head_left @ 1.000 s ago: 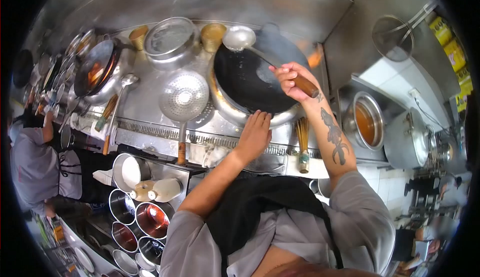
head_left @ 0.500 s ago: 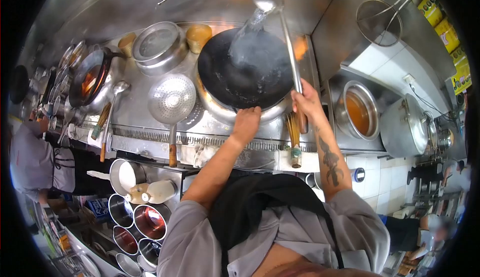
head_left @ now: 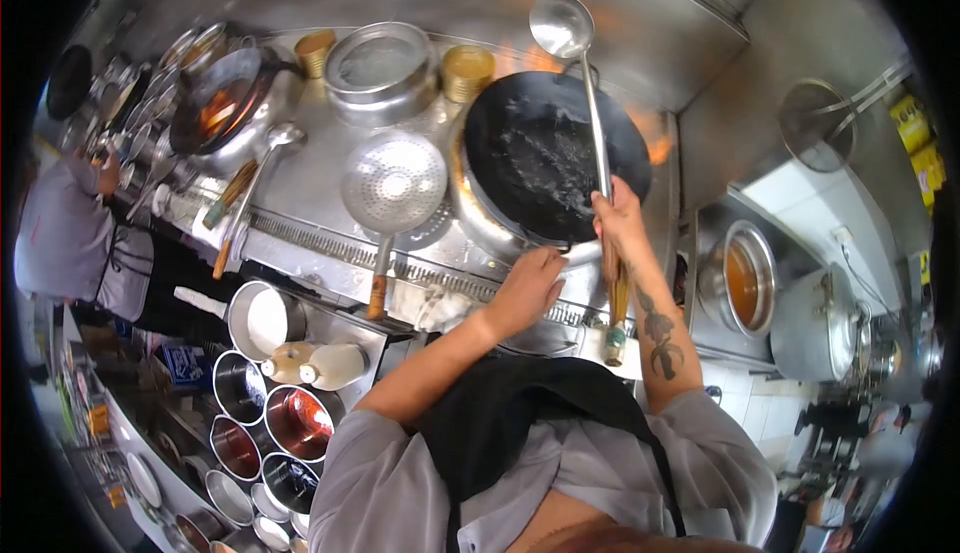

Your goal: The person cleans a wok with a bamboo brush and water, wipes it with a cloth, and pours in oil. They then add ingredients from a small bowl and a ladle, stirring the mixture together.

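Note:
A black wok (head_left: pixel 545 143) with bubbling clear liquid sits on the burner, flames showing behind it. My right hand (head_left: pixel 620 221) is closed around the wooden handle of a long steel ladle (head_left: pixel 562 25). The ladle reaches over the wok, its bowl raised beyond the far rim. My left hand (head_left: pixel 528 291) has its fingers curled at the near handle of the wok; the grip itself is partly hidden. A bamboo brush (head_left: pixel 617 328) with a green-wrapped end lies below my right hand. Left of the wok rests a perforated skimmer (head_left: pixel 395 183) with a wooden handle.
A lidded steel pot (head_left: pixel 381 71) and a tin can (head_left: pixel 468 73) stand behind the skimmer. To the right is a pot of orange liquid (head_left: pixel 745 278). Sauce pots (head_left: pixel 300 423) and bottles (head_left: pixel 336 366) sit at lower left. Another person (head_left: pixel 75 238) works at far left.
Liquid was streaming from the ladle into the wok; now the stream has stopped. My camera view has turned, shifting the stove to the right. My left hand stays by the wok's near edge.

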`<state>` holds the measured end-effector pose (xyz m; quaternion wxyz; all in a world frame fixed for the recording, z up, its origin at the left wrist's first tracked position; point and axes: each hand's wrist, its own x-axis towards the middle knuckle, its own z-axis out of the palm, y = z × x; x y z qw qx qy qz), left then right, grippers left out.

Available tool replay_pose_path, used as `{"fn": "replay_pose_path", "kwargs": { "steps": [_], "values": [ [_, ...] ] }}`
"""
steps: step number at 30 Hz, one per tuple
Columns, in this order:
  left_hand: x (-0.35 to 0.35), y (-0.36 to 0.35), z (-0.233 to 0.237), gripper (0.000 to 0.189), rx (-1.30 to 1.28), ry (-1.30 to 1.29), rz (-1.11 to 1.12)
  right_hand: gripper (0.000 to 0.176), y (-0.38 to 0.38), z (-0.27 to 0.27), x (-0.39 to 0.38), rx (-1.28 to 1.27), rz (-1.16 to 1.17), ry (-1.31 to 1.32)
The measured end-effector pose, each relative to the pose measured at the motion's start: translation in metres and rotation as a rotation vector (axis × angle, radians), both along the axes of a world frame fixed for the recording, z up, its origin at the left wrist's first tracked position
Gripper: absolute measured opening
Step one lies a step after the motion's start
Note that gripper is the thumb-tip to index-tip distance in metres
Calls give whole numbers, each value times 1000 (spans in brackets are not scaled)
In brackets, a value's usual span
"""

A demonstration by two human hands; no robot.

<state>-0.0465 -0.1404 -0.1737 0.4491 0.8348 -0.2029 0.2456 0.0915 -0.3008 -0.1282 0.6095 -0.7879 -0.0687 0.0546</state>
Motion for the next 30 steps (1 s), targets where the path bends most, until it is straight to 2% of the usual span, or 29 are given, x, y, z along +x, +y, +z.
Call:
{"fn": "replay_pose_path", "kwargs": {
  "steps": [1,2,6,8,13,18,21,23,24,26,28,30],
  "values": [
    [-14,12,-3,23,-82,65,-27,24,20,14,7,27,37,40],
    [-27,25,-6,21,-166,129,-55,16,39,24,18,17,81,60],
    [-85,78,-20,12,-386,359,116,6,123,31,78,-50,205,105],
    [-115,99,-21,12,-494,518,214,7,172,27,110,-108,237,55],
    [-166,138,-6,14,-566,631,390,15,284,-15,177,-232,224,-39],
    [-193,158,-17,12,-640,661,523,29,352,-33,185,-437,210,-41],
    [-198,167,-25,12,-735,635,546,27,375,-29,176,-475,252,125],
    [-195,171,-22,12,-761,633,543,20,389,-52,211,-255,416,414],
    [-194,171,-21,12,-775,628,537,16,392,-45,211,-141,491,553],
    [-189,170,-22,11,-778,618,495,21,378,-37,210,668,532,1002],
    [-184,168,-24,11,-759,619,442,39,360,-8,210,1030,549,1188],
    [-180,162,-28,11,-738,629,392,45,342,15,197,1022,608,1149]
  ]
}}
